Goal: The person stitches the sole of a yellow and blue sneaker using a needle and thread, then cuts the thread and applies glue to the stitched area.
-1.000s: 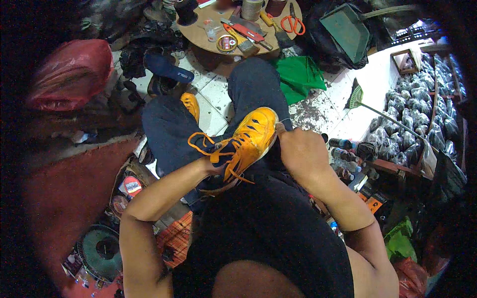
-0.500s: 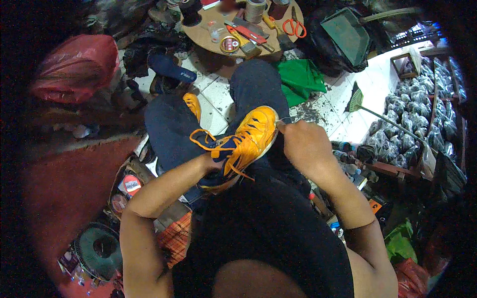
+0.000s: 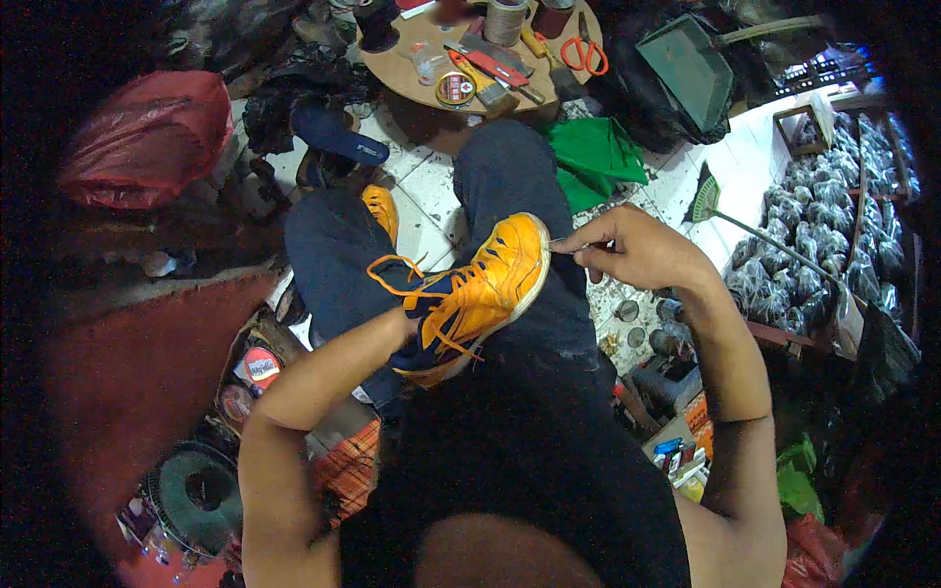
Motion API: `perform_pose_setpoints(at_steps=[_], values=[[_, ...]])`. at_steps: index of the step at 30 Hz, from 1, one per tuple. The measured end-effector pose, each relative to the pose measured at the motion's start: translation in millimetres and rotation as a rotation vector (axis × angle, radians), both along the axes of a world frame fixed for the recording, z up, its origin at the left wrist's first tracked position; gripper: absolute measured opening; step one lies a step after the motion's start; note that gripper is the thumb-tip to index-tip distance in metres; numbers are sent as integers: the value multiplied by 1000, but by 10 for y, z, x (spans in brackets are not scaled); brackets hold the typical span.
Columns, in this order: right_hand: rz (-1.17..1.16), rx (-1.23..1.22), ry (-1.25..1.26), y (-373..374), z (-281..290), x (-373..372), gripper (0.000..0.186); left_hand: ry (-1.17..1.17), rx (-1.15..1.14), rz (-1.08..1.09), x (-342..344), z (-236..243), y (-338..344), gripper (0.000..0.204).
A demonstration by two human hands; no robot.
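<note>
A yellow-orange sneaker (image 3: 495,279) with a pale sole edge and a dark lining rests across my thigh, toe pointing up and right. Its orange laces (image 3: 397,279) hang loose. My left hand (image 3: 410,328) is pushed into the shoe's opening, so its fingers are hidden. Just right of the toe, my right hand (image 3: 632,245) pinches a thin thread (image 3: 555,244) between thumb and forefinger, close to the sole's edge. Another yellow shoe (image 3: 380,212) shows between my legs.
Ahead stands a round table (image 3: 417,83) with scissors (image 3: 584,56), brushes and spools. A green bag (image 3: 598,162) lies beside my knee. Bagged goods (image 3: 804,235) fill racks at right, near a broom (image 3: 706,196). At lower left is a fan (image 3: 199,495).
My right hand has turned and swung outward to the right, its elbow farther out, with thumb and forefinger now showing at the toe. The sneaker and left hand have barely shifted.
</note>
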State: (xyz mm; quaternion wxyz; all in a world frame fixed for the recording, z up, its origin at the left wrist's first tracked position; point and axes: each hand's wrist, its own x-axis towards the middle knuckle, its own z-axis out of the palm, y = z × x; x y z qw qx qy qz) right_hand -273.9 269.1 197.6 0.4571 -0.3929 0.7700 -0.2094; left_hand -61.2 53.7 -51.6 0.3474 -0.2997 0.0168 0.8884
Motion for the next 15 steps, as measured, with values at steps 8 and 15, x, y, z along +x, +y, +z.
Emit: perform_pose_setpoints(at_steps=[8,15], values=[[183,68,427,-146,17,144,23,84,6,23,-164,246,117,48],[183,-44,532,-260,-91,228,7,112,134,89,-63,27,102,47]])
